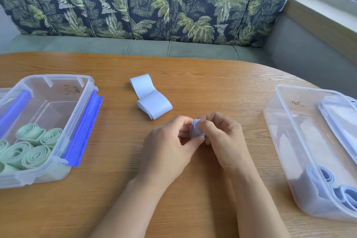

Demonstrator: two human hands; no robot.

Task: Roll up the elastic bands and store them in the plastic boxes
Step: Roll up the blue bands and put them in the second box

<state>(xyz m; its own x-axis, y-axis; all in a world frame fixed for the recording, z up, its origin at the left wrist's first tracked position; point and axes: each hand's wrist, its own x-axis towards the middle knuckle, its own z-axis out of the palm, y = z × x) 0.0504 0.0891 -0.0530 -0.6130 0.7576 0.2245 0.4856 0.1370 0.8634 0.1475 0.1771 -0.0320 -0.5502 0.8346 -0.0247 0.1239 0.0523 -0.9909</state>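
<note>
Hands are meeting over the middle of the oval wooden table [193, 75], the left hand [168, 147] and the right hand [222, 141] both pinching a small pale blue elastic band roll [195, 128] between curled thumbs and fingertips. Just beyond them, a loosely folded pale blue elastic band [149, 95] is lying flat on the wood. Rolled green bands [29, 147] are sitting in the clear plastic box with blue clips [81, 102] at left, while blue rolls [332, 185] are resting in the clear plastic box [286, 141] at right.
</note>
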